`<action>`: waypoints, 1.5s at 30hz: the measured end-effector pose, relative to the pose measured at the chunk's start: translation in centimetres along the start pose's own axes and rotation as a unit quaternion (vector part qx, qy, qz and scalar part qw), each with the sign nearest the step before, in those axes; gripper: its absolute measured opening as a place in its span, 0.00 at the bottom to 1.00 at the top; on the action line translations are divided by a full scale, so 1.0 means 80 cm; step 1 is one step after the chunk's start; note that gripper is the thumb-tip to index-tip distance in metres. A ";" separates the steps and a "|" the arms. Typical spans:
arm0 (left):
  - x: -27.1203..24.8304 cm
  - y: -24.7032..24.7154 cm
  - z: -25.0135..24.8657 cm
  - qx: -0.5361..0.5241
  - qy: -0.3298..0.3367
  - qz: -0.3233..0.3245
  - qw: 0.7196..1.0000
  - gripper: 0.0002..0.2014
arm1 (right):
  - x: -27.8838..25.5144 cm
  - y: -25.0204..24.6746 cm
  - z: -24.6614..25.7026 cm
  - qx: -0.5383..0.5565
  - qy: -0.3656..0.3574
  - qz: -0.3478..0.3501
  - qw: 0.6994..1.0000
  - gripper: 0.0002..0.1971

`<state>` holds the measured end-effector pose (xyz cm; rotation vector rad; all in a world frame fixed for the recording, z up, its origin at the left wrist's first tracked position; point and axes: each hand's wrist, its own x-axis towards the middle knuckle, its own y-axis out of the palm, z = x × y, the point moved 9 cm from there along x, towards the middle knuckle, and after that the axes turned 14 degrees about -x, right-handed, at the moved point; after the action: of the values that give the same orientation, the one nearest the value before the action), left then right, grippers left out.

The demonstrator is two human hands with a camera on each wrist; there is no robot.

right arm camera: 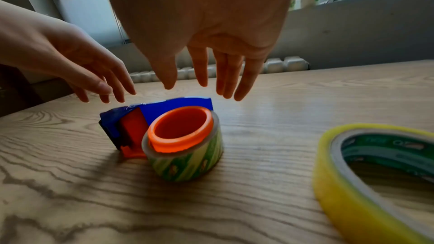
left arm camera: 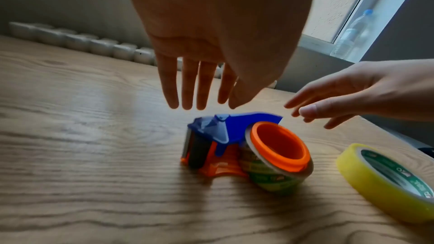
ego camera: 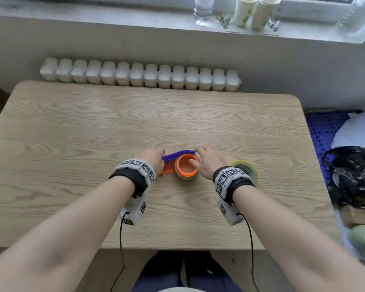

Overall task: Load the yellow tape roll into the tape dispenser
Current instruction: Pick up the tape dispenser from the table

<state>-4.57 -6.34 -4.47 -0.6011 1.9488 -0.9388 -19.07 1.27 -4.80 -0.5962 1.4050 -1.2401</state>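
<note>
One yellow tape roll, flat on counter, just right of tape dispenser. Dispenser hub carries a near-spent roll. Both hands' grip spread, empty: left hand, right hand above dispenser. Step: seizing dispenser. Next, likely: strip old roll.

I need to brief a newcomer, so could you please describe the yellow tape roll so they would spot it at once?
On the light wooden table, look right of the blue and orange plastic tape dispenser. The yellow tape roll lies flat there, apart from it, untouched; unlike the dispenser's green-patterned roll, it is wider, flatter, with a green-printed core.

Glossy plastic dispenser on matt wood-grain table
</note>
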 end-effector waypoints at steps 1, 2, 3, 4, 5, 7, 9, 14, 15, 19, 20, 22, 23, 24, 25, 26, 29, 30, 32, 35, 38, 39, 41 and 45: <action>-0.001 0.003 0.002 0.010 -0.004 0.006 1.000 0.19 | 0.001 0.005 0.000 0.005 0.007 0.004 1.000 0.26; 0.003 0.007 0.004 0.017 -0.001 0.006 1.000 0.19 | 0.003 0.007 -0.001 0.009 0.010 0.002 1.000 0.29; 0.003 0.011 0.005 0.023 0.004 0.007 1.000 0.18 | 0.003 0.011 0.001 0.017 0.008 0.003 1.000 0.33; 0.004 0.015 0.006 0.023 0.003 0.003 1.000 0.17 | 0.003 0.018 0.003 0.025 0.002 0.012 1.000 0.38; 0.006 0.019 0.009 0.012 -0.001 0.009 1.000 0.16 | 0.005 0.026 0.006 0.033 -0.001 0.025 0.999 0.44; 0.010 0.026 0.016 -0.018 -0.014 0.019 1.000 0.17 | 0.010 0.041 0.009 0.028 -0.005 0.050 0.998 0.54; 0.016 0.031 0.023 -0.039 -0.028 0.023 0.999 0.17 | 0.015 0.054 0.010 0.008 -0.008 0.064 0.998 0.59; 0.025 0.038 0.030 -0.086 -0.040 0.032 0.995 0.17 | 0.024 0.064 0.013 0.029 -0.008 0.059 0.998 0.55; 0.026 0.038 0.030 -0.102 -0.039 0.027 0.994 0.18 | 0.024 0.062 0.014 0.029 -0.010 0.056 0.998 0.54; 0.024 0.035 0.034 -0.187 -0.046 -0.005 0.981 0.18 | 0.021 0.055 0.014 0.024 -0.024 0.038 0.999 0.53; 0.023 0.034 0.035 -0.216 -0.046 -0.014 0.975 0.17 | 0.019 0.052 0.013 0.029 -0.029 0.031 0.999 0.52; 0.022 0.029 0.036 -0.275 -0.049 -0.027 0.960 0.14 | 0.018 0.039 0.013 0.027 -0.040 0.011 0.999 0.50; 0.023 0.027 0.038 -0.301 -0.054 -0.034 0.952 0.14 | 0.017 0.030 0.013 0.021 -0.047 0.000 0.999 0.50; 0.022 0.023 0.037 -0.318 -0.061 -0.039 0.945 0.15 | 0.016 0.022 0.012 0.015 -0.054 -0.012 0.998 0.50; 0.022 0.018 0.036 -0.329 -0.066 -0.042 0.941 0.18 | 0.015 0.012 0.012 0.013 -0.059 -0.024 0.998 0.50; 0.021 0.013 0.033 -0.341 -0.072 -0.041 0.936 0.20 | 0.014 0.002 0.012 0.013 -0.063 -0.036 0.997 0.50; 0.017 -0.008 0.021 -0.385 -0.077 -0.044 0.919 0.24 | 0.010 -0.029 0.013 0.022 -0.069 -0.069 0.995 0.49; 0.014 -0.016 0.016 -0.386 -0.076 -0.046 0.918 0.26 | 0.008 -0.040 0.014 0.023 -0.071 -0.079 0.994 0.49; 0.008 -0.031 0.005 -0.375 -0.071 -0.044 0.923 0.28 | 0.006 -0.059 0.016 0.022 -0.074 -0.095 0.993 0.49; 0.002 -0.051 -0.008 -0.371 -0.062 -0.037 0.926 0.25 | 0.000 -0.087 0.018 0.020 -0.083 -0.119 0.989 0.50; -0.006 -0.075 -0.019 -0.363 -0.056 -0.058 0.928 0.29 | -0.008 -0.107 0.018 0.019 -0.085 -0.136 0.987 0.51; -0.010 -0.085 -0.025 -0.349 -0.047 -0.068 0.933 0.30 | -0.011 -0.112 0.018 0.020 -0.085 -0.142 0.986 0.51; -0.018 -0.103 -0.037 -0.316 -0.028 -0.091 0.944 0.28 | -0.015 -0.121 0.017 0.027 -0.084 -0.160 0.983 0.52; -0.027 -0.121 -0.042 -0.296 -0.020 -0.124 0.947 0.28 | -0.022 -0.137 0.010 0.078 -0.076 -0.196 0.974 0.58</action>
<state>-5.87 -9.30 5.49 -1.2210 2.1516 -0.4607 -20.96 -1.00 5.91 -0.8679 1.0787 -1.5646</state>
